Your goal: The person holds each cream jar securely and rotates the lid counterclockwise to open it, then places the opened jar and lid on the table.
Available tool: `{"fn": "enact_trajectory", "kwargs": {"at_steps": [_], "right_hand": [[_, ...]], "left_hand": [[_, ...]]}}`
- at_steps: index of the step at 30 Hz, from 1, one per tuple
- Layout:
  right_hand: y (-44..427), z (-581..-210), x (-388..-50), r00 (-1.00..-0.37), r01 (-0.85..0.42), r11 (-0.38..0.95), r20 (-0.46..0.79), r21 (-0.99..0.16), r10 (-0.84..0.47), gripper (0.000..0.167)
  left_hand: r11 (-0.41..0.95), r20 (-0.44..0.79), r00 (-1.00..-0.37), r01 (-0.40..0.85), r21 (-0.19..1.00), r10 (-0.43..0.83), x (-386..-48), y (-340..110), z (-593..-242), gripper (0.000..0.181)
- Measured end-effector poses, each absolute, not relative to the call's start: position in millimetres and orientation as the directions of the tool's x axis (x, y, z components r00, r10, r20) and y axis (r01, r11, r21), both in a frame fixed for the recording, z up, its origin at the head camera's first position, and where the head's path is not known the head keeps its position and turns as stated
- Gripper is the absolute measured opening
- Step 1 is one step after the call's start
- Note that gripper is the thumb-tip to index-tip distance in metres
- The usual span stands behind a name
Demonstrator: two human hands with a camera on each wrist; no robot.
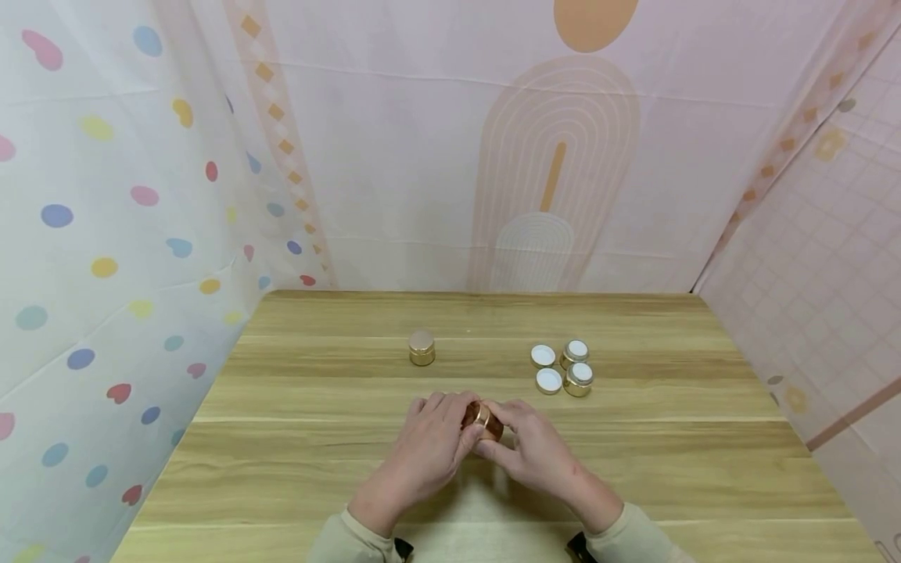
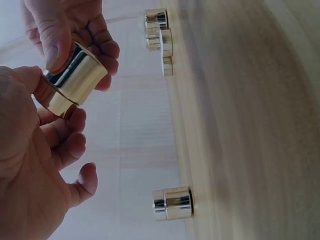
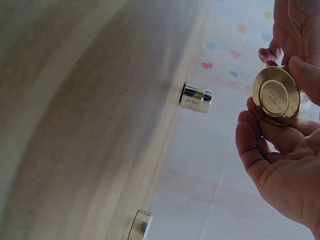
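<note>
Fingers and thumb of the left hand (image 1: 431, 442) pinch the short lid (image 2: 59, 104) of a gold jar (image 2: 82, 77), its little finger standing off loose; those of the right hand (image 1: 533, 451) curl round the body, thumb laid along the side. Jar is held up off the table, between both hands, tilted, its stamped base (image 3: 274, 97) facing the right wrist camera. Cannot tell whether the lid is loose on its thread. Step in hand, as I judge it: a twist of lid against body. Best done with the body held firm, the lid pinched lightly by its rim, both on one axis; a squeeze off-centre could bind it, and smooth metal may slip. Keeping the jar nearer upright would guard what is inside. Beyond, on the wood-grain table (image 1: 317, 446), to the right: a nearer jar with white top (image 1: 579, 381), its loose cap (image 1: 549, 381) just left; behind, a second uncapped jar (image 1: 575, 354) and second cap (image 1: 543, 356). Left of these, well apart, a lidded jar (image 1: 422, 349) upright. Farthest, the patterned curtain (image 1: 394, 172).
</note>
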State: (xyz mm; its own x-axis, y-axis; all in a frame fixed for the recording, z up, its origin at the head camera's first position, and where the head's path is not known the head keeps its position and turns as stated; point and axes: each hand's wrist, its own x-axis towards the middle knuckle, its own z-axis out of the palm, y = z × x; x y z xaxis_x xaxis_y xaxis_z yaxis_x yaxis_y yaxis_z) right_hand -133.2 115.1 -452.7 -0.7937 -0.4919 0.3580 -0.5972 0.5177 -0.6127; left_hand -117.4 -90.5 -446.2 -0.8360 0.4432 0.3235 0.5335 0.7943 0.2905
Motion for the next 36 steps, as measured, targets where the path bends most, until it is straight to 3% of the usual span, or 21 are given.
{"fn": "enact_trajectory", "kwargs": {"at_steps": [9,14,19,24,31,36], "right_hand": [[112.6,-454.9,-131.6,-0.793,-0.606,0.542,0.389,-0.583,-0.469,0.051],[109.5,-456.0,-132.3,-0.792,-0.611,0.590,0.417,-0.529,-0.446,0.050],[106.4,-453.3,-135.8,-0.836,-0.548,0.617,0.393,-0.565,-0.383,0.050],[106.8,-446.3,-137.9,-0.886,-0.460,0.652,0.363,-0.603,-0.289,0.051],[104.7,-442.2,-138.6,-0.899,-0.438,0.656,0.313,-0.615,-0.306,0.047],[101.6,-443.6,-138.4,-0.908,-0.418,0.646,0.281,-0.639,-0.309,0.046]], "left_hand": [[0.793,0.308,-0.852,0.513,0.328,0.423,-118.3,-88.2,-449.8,0.036],[0.777,0.258,-0.888,0.459,0.431,0.382,-119.8,-89.2,-448.4,0.042],[0.746,0.297,-0.900,0.432,0.506,0.319,-122.9,-94.1,-444.9,0.052],[0.689,0.391,-0.865,0.491,0.533,0.314,-123.5,-98.1,-439.0,0.051],[0.634,0.370,-0.875,0.481,0.605,0.312,-123.2,-95.4,-436.2,0.041],[0.628,0.327,-0.897,0.443,0.640,0.298,-122.8,-93.5,-437.1,0.046]]}}
